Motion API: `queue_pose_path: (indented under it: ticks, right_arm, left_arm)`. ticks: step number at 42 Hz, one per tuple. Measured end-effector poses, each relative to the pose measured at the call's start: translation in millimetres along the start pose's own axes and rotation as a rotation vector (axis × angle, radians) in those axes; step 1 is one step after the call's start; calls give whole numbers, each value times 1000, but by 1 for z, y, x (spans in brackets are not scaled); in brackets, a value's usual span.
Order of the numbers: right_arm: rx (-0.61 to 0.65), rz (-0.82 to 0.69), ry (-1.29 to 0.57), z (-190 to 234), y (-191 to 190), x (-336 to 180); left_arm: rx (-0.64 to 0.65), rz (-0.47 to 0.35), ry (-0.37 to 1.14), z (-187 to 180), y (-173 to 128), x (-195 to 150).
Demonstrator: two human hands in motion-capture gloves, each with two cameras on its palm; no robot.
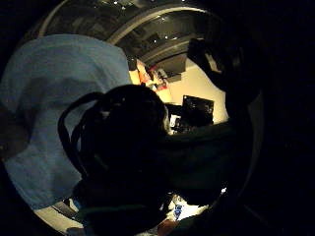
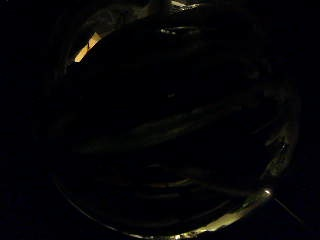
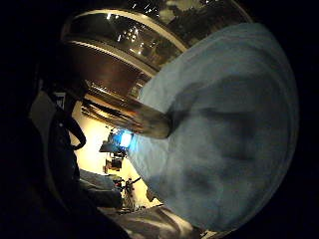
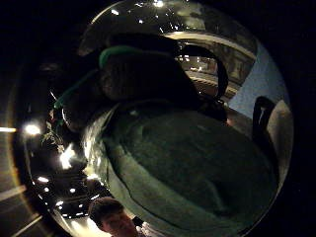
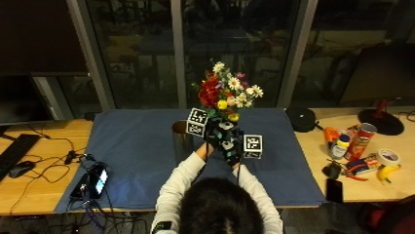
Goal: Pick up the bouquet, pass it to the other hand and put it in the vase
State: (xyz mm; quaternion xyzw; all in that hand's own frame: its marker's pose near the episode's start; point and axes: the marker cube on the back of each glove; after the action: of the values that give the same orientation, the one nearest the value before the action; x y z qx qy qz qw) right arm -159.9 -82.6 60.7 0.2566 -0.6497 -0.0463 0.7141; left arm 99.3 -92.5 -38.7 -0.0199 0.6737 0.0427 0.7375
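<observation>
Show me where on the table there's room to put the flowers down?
The blue cloth is bare left of the vase, and right of the hands, below the black pouch. It is crowded at the right end by the cans and tape, and around the phone.

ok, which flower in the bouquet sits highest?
The white daisy at the very top of the bouquet; the red blooms and the yellow ones all sit lower.

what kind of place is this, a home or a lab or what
Probably an office or lab workspace at night: a long wooden table under a blue cloth, a black keyboard and mouse, tools and a roll of tape, and tall dark windows.
</observation>
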Motion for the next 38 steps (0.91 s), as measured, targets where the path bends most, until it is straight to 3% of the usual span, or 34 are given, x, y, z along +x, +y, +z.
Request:
queue_pose_path:
  ticks: [9, 19, 32, 38]
  right_arm:
    - [-25, 19, 47, -5, 14, -15]
    - [-65, -49, 24, -30, -14, 21]
    - [-107, -41, 102, -42, -21, -6]
    - [-113, -25, 158, -44, -25, -14]
  left_arm:
    - [104, 24, -11, -15, -7, 6]
    - [244, 66, -87, -56, -6, 65]
    - [426, 71, -151, -132, -18, 128]
    - [511, 59, -160, -164, -22, 139]
